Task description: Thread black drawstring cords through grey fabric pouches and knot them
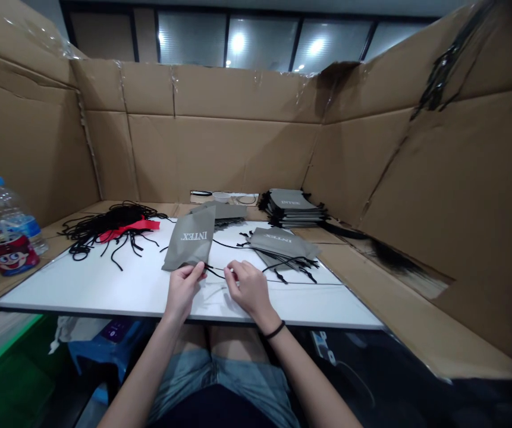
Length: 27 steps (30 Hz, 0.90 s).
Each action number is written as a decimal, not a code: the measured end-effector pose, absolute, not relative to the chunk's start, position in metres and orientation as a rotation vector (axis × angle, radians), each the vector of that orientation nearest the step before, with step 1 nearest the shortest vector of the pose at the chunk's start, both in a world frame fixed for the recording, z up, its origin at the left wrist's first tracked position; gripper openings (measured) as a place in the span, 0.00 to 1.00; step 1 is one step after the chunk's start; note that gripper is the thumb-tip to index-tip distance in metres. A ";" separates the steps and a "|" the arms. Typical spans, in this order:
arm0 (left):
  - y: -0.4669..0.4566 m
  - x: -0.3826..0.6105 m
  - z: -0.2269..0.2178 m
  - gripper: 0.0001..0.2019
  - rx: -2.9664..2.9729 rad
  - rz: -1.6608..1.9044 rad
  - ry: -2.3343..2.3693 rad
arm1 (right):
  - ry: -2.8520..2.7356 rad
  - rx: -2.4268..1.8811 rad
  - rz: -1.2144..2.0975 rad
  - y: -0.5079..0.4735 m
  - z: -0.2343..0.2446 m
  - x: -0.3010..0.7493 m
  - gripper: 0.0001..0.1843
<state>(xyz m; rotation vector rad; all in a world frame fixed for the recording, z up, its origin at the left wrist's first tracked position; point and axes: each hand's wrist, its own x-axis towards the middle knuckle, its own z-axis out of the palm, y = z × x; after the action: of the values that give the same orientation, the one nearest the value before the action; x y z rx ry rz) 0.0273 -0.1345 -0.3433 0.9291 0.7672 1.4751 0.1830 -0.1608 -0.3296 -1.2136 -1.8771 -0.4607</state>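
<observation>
left hand (185,288), grip pinching one grey pouch (188,238) by its near edge, above the white worktop (99,285); right hand (250,288), grip pinching one black cord (215,273); three pouch piles (285,242) behind and rightward (one bottle (8,205), one can (11,254) far left)

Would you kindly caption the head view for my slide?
Left hand holds a grey INTEX drawstring pouch; right hand pinches a black cord.

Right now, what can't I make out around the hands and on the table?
Head view, all items:
Grey bag in the left hand: far face turned away.
Right hand: its curl hides whether it grips the black cord.
Rear grey bags: partly hidden by the held one.
Black cord pile: too tangled to count.
Water bottle: lower part behind the can.
</observation>
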 end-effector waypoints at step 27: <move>-0.134 0.028 -0.335 0.23 0.719 1.664 0.737 | -1.813 -1.265 -0.718 -0.166 -0.334 0.190 0.23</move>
<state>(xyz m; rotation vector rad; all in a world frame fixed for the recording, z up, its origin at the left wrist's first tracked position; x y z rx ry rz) 0.0276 -0.1341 -0.3350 0.7190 0.7374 1.6637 0.1896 -0.1664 -0.3345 -1.2645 -1.8127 -0.7178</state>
